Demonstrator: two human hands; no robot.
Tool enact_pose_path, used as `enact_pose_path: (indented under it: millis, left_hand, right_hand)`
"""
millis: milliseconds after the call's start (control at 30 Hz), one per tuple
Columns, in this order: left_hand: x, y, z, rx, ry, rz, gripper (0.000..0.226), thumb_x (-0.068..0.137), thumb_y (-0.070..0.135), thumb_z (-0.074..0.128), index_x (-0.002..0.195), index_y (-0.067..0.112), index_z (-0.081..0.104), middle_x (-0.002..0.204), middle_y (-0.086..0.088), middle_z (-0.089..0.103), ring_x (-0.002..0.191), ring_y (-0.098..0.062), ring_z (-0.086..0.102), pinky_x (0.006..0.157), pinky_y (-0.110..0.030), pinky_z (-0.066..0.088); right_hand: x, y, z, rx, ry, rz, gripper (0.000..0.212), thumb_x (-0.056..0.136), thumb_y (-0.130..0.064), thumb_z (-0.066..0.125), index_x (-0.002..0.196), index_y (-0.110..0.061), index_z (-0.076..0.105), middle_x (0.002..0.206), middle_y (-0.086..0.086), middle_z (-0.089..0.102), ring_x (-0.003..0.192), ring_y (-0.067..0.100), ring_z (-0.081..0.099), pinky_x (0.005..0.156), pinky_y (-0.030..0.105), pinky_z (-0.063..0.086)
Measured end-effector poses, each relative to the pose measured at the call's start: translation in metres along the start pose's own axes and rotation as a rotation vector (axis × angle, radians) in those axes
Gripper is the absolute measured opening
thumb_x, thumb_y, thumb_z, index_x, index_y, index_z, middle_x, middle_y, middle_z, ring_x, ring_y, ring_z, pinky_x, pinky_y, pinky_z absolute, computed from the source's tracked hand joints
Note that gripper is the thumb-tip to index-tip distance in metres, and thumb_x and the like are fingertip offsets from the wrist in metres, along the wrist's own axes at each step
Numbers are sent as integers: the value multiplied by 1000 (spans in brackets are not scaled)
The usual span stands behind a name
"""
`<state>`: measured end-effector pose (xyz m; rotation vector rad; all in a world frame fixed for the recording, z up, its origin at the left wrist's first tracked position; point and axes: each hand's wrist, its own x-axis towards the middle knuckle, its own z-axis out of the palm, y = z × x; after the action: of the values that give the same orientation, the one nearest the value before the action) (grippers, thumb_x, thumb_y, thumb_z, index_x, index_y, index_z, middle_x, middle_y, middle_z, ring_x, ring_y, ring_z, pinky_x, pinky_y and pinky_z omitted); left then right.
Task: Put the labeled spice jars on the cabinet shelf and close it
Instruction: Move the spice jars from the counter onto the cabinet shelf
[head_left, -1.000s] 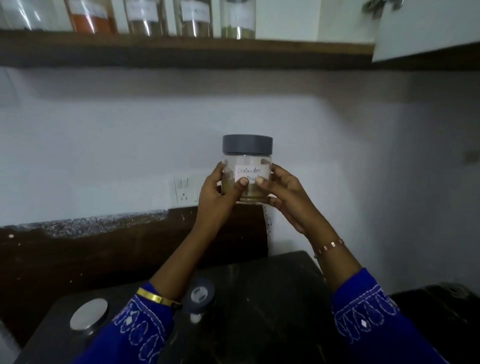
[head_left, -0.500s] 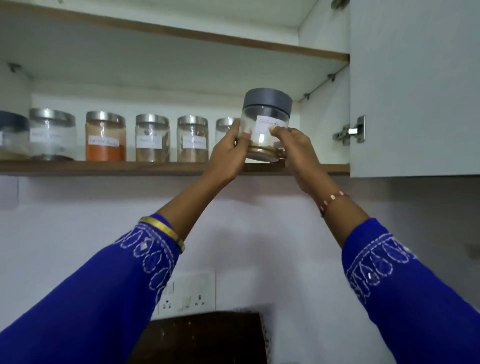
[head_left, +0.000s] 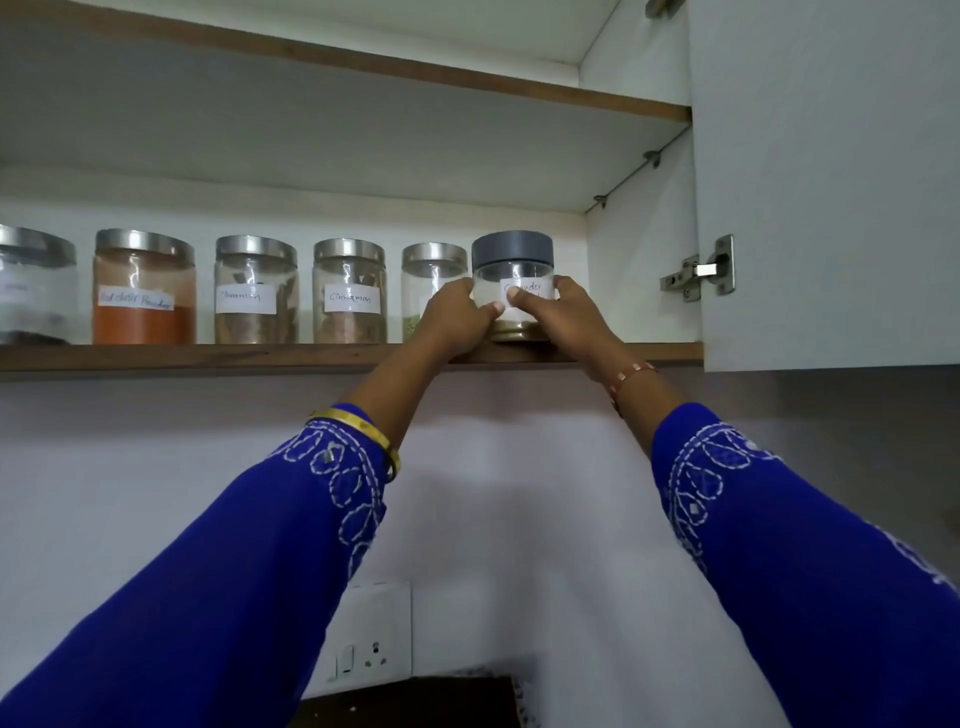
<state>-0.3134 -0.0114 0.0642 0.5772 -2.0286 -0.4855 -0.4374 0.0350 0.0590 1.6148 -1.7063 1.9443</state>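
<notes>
Two hands held one grey-lidded jar (head_left: 512, 291) at the right end of the cabinet shelf (head_left: 208, 356). The left hand (head_left: 457, 317) wrapped its left side and the right hand (head_left: 566, 312) its right, fingers (head_left: 496, 310) clamped on the glass, with both thumbs pressed across the front near the handwritten white label, whose visible letters ended in "nder". The jar stood upright, its base on or just at the shelf board; whether it fully rested there could not be told. A thin layer of brownish powder lay at its bottom.

To its left, a row of steel-lidded jars stood on the same shelf. The nearest one (head_left: 431, 280) was partly hidden behind the left hand. Next came a jar labelled "Cinnamon" (head_left: 349, 292), then another with sticks inside and a less legible label (head_left: 255, 291), then a jar of orange-red powder (head_left: 144, 288), and at the frame's edge a further jar (head_left: 34, 288) with a blurred label.

The white cabinet door (head_left: 831, 182) stood open at the right, its metal hinge (head_left: 698, 273) showing against the side wall. Blue embroidered sleeves covered both forearms; a gold bangle (head_left: 363, 431) circled the left wrist and a thin bracelet (head_left: 631, 376) the right. A wall socket (head_left: 371, 636) sat below on the white wall.
</notes>
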Motion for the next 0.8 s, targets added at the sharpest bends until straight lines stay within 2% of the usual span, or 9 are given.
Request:
enact_pose_path:
  millis: [200, 267, 333, 433, 500, 567, 633, 667, 800]
  left_hand:
    - [8, 2, 9, 294, -8, 19, 40, 93, 11, 49, 131, -3, 43, 132, -18, 52, 120, -29, 50, 90, -28, 41]
    - [11, 3, 11, 341, -26, 43, 32, 95, 8, 43, 124, -4, 48, 129, -20, 53, 109, -30, 52, 72, -21, 40]
    - [13, 1, 10, 354, -23, 47, 29, 95, 8, 41, 119, -5, 50, 127, -21, 54, 100, -29, 50, 56, -16, 31]
    - [13, -4, 6, 351, 0, 31, 28, 94, 8, 40, 116, -5, 52, 124, -20, 55, 99, -28, 50, 68, -23, 33]
    - [14, -5, 3, 365, -8, 22, 29, 94, 7, 40, 117, -5, 52, 125, -20, 55, 103, -30, 51, 65, -22, 34]
    - [13, -6, 0, 380, 0, 12, 32, 95, 8, 40, 123, -4, 50, 130, -20, 53, 111, -30, 51, 69, -22, 40]
    - [12, -6, -2, 383, 13, -4, 36, 95, 9, 40, 129, -3, 46, 135, -18, 50, 122, -30, 48, 90, -29, 41]
    - [12, -6, -2, 382, 17, -7, 37, 95, 9, 40, 130, -2, 46, 136, -18, 49, 124, -30, 47, 95, -30, 39]
    - [10, -6, -2, 381, 6, -11, 40, 95, 9, 40, 133, -2, 43, 139, -18, 46, 127, -29, 44, 100, -30, 37]
  right_hand:
    - [24, 9, 9, -183, -16, -9, 45, 86, -33, 60, 122, -6, 55, 118, 13, 63, 108, 28, 59, 76, 26, 38]
    - [29, 9, 11, -210, -39, 17, 46, 86, -30, 60, 124, -4, 54, 120, 15, 62, 110, 29, 58, 78, 26, 39]
    - [34, 9, 12, -219, -76, 31, 44, 87, -28, 60, 124, -3, 55, 120, 16, 62, 110, 30, 58, 80, 28, 40]
    - [37, 7, 15, -217, -131, 53, 45, 88, -29, 60, 125, -4, 55, 115, 14, 61, 97, 25, 56, 78, 28, 39]
    - [38, 7, 18, -214, -157, 56, 45, 88, -30, 60, 125, -5, 55, 119, 15, 61, 93, 22, 53, 78, 28, 39]
    - [38, 7, 21, -214, -166, 53, 46, 88, -32, 60, 125, -5, 56, 118, 14, 61, 93, 21, 52, 77, 28, 39]
    - [38, 6, 22, -212, -166, 51, 46, 88, -33, 60, 125, -5, 56, 112, 12, 60, 92, 20, 52, 77, 28, 39]
    - [37, 6, 22, -212, -166, 52, 46, 88, -33, 60, 124, -5, 56, 110, 11, 60, 92, 20, 52, 77, 28, 39]
    - [33, 4, 22, -209, -163, 63, 47, 88, -33, 60, 125, -4, 55, 123, 16, 60, 107, 27, 57, 87, 33, 44]
